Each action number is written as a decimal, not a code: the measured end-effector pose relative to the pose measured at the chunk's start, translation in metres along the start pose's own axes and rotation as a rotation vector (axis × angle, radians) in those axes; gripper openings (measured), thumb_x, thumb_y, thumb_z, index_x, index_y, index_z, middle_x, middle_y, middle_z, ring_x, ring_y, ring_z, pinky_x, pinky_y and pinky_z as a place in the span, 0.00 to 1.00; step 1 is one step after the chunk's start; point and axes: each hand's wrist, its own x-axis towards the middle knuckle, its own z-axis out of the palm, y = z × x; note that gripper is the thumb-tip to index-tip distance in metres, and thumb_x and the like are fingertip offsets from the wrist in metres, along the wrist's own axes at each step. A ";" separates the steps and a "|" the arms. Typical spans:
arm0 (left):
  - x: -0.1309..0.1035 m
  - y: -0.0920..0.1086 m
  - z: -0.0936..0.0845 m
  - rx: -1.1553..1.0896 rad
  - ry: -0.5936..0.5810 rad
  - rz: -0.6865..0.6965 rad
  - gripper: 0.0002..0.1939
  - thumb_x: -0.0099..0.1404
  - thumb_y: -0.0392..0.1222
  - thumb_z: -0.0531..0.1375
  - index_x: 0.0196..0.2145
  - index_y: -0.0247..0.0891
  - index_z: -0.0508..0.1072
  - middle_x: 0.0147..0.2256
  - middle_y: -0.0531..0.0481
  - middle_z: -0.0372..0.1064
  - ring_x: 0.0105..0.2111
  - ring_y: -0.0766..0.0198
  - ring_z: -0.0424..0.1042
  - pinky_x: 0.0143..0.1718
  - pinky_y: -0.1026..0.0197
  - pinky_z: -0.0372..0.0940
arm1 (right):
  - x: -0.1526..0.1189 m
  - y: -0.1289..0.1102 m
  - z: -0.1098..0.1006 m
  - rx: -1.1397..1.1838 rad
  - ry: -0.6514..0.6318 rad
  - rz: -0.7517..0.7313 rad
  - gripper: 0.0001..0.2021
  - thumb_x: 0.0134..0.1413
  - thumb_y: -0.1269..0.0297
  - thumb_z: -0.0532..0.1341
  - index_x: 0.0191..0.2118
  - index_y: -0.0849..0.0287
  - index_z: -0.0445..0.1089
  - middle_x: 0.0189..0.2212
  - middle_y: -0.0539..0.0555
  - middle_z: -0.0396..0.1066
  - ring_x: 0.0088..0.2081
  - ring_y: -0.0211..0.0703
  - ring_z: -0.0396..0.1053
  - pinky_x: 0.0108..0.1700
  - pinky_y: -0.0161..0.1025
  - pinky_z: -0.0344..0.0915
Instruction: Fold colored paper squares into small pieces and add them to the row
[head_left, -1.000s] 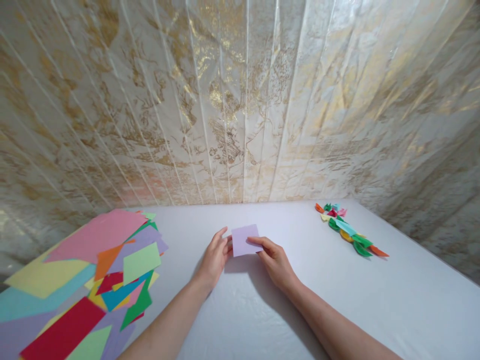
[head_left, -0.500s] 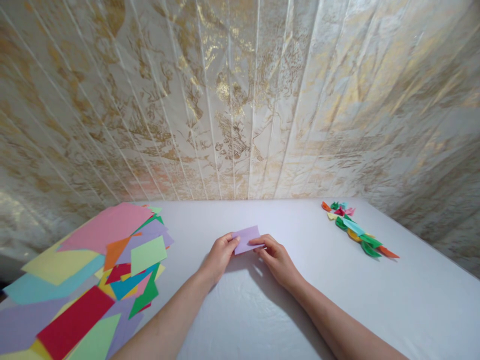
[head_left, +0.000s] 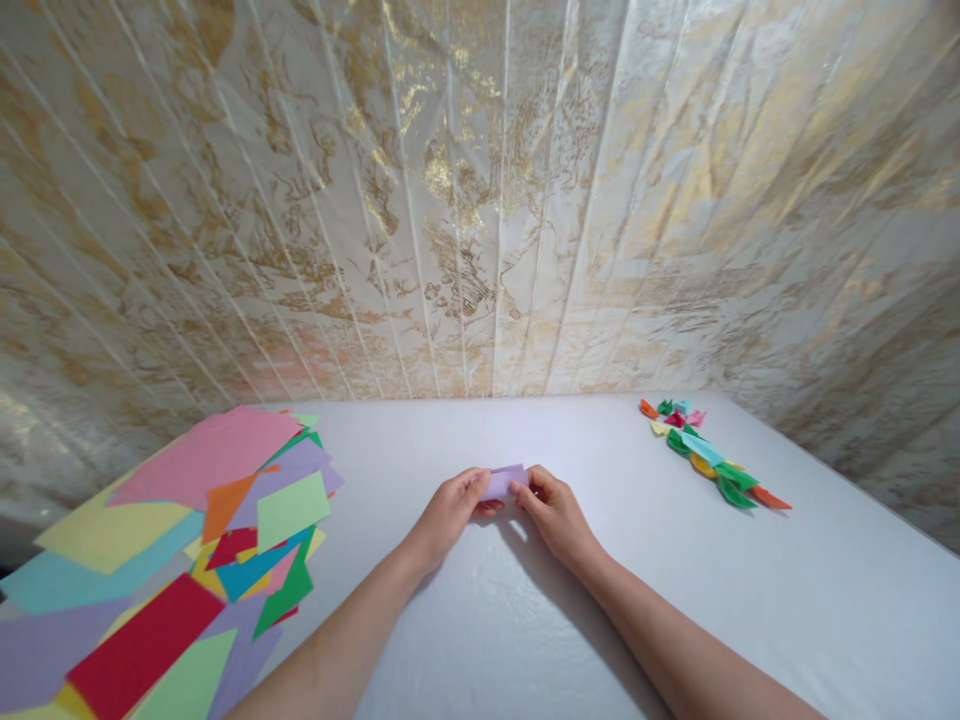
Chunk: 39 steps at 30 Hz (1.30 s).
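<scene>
A small piece of purple paper (head_left: 500, 486) is held between my two hands, above the middle of the white table. Its near edge is bent up, so it looks like a narrow strip with a fold along it. My left hand (head_left: 454, 508) pinches its left end, thumb on top and fingers beneath. At the right end, my right hand (head_left: 553, 512) grips the paper between thumb and fingers. Part of the paper is hidden behind the fingertips.
Sheets and scraps of coloured paper lie heaped on the left, among them a red rectangle (head_left: 146, 643) and a large pink sheet (head_left: 214, 460). Several small folded paper pieces (head_left: 720, 472) sit in a line at the right. A gold-patterned curtain (head_left: 465, 250) hangs behind the table (head_left: 480, 620).
The purple paper has gone from a flat, wider rectangle to a narrower folded strip. My right hand's fingers have moved from lying on it to pinching its right end.
</scene>
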 end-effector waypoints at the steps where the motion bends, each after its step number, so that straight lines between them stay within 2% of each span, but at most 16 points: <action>1: -0.001 0.001 0.001 0.026 0.006 0.011 0.27 0.58 0.60 0.62 0.43 0.32 0.75 0.36 0.44 0.76 0.35 0.59 0.74 0.39 0.59 0.68 | 0.000 0.000 0.000 -0.011 0.002 0.000 0.14 0.57 0.55 0.57 0.25 0.58 0.63 0.23 0.48 0.61 0.27 0.39 0.58 0.31 0.36 0.54; 5: -0.002 0.001 0.004 0.075 0.020 0.027 0.19 0.58 0.51 0.64 0.42 0.33 0.74 0.35 0.47 0.75 0.34 0.61 0.74 0.37 0.61 0.67 | -0.001 -0.001 0.002 -0.017 0.004 0.016 0.14 0.56 0.55 0.57 0.25 0.58 0.62 0.22 0.47 0.60 0.26 0.38 0.57 0.30 0.35 0.53; 10: 0.000 -0.003 0.003 0.090 0.037 0.024 0.14 0.60 0.46 0.62 0.38 0.34 0.74 0.33 0.48 0.75 0.32 0.62 0.74 0.36 0.62 0.67 | -0.001 -0.003 0.003 -0.006 0.003 0.036 0.14 0.56 0.55 0.57 0.25 0.57 0.60 0.21 0.46 0.59 0.25 0.38 0.56 0.28 0.35 0.52; 19: 0.001 -0.003 0.003 0.082 0.039 0.027 0.15 0.58 0.49 0.63 0.36 0.34 0.75 0.32 0.49 0.74 0.31 0.62 0.73 0.36 0.62 0.67 | -0.003 -0.006 0.002 -0.002 0.022 0.038 0.12 0.56 0.56 0.57 0.26 0.57 0.60 0.21 0.46 0.62 0.25 0.38 0.58 0.28 0.35 0.53; 39: 0.000 -0.004 0.005 0.062 0.073 0.035 0.16 0.58 0.52 0.63 0.34 0.33 0.77 0.30 0.48 0.75 0.30 0.61 0.73 0.35 0.62 0.67 | -0.005 -0.007 0.002 0.001 0.023 0.022 0.14 0.56 0.55 0.58 0.26 0.57 0.60 0.21 0.46 0.61 0.25 0.38 0.57 0.28 0.35 0.54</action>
